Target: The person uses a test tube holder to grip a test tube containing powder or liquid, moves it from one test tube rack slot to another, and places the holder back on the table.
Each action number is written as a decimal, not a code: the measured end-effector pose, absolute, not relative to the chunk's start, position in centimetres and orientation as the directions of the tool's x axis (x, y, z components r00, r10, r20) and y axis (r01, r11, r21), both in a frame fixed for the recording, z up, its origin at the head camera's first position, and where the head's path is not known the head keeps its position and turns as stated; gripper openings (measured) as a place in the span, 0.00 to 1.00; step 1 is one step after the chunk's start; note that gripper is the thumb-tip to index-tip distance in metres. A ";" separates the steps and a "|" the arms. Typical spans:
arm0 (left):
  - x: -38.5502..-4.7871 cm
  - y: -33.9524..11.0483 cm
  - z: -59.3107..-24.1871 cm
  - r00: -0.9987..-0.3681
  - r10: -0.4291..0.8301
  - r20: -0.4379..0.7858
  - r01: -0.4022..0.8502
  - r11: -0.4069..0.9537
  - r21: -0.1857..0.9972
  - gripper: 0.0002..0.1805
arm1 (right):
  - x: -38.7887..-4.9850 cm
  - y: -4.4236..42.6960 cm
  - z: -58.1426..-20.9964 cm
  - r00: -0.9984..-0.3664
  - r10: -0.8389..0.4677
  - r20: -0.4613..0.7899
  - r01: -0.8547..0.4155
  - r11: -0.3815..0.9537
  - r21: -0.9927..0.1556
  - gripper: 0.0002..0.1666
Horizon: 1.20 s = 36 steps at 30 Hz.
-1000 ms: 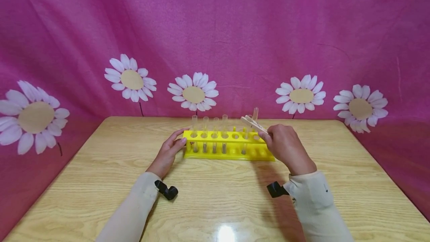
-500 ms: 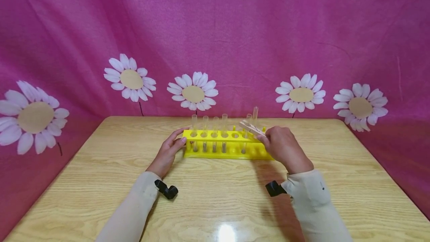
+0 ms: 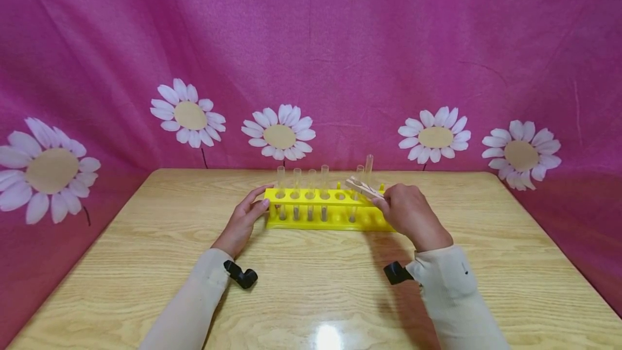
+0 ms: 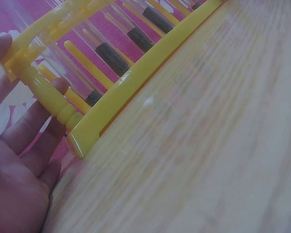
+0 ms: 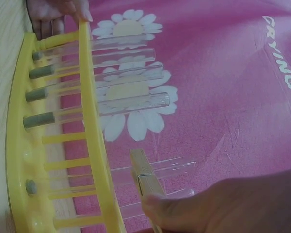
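Observation:
A yellow test tube rack (image 3: pixel 306 224) stands on the table, with several clear test tubes (image 5: pixel 155 100) upright in its holes. Dark grey matter (image 4: pixel 111 57) fills the bottom of some tubes. My left hand (image 3: pixel 240 226) holds the rack's left end, thumb at the top bar and fingers behind the end post. Above the rack's right part, my right hand (image 3: pixel 413 215) pinches a wooden clothespin (image 3: pixel 363 188). The clothespin's front end lies against a test tube (image 3: pixel 360 169); whether it clamps the glass I cannot tell. Beside that tube rises a taller one (image 3: pixel 369 163).
Yellow drying pegs (image 5: pixel 65 138) stand along the rack's back side. Behind the wooden table (image 3: pixel 301 285) hangs a magenta cloth (image 3: pixel 340 58) printed with white daisies. A black camera mount sits at each wrist.
The clothespin's front ends stood spread apart a second ago; now they lie closer together and slightly lower at the tube. My right hand has shifted slightly left. The left hand stays put.

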State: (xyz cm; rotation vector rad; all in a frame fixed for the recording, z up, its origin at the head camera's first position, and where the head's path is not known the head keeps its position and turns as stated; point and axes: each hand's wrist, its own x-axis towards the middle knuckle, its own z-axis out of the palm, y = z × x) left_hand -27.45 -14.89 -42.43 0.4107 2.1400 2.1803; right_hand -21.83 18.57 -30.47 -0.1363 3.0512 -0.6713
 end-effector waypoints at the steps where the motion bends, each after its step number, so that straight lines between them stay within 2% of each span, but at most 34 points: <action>1: -27.4 -14.9 -42.5 -0.963 0.225 0.146 0.142 -0.034 0.989 0.27 | -21.8 18.6 -30.5 -0.996 -0.087 0.000 -0.079 0.904 -0.420 0.19; 10: -27.6 -14.8 -42.5 -0.963 0.223 0.152 0.146 -0.043 0.988 0.29 | -21.8 18.6 -30.3 -0.996 -0.086 -0.004 -0.077 0.909 -0.410 0.18; 25: -27.7 -14.8 -42.6 -0.962 0.221 0.160 0.149 -0.065 0.987 0.26 | -22.0 18.8 -30.2 -0.995 -0.064 -0.081 -0.023 0.899 -0.437 0.18; 36: -27.6 -14.8 -42.4 -0.964 0.220 0.147 0.139 -0.053 0.989 0.29 | -22.0 19.0 -30.1 -0.996 -0.083 -0.017 -0.068 0.906 -0.418 0.17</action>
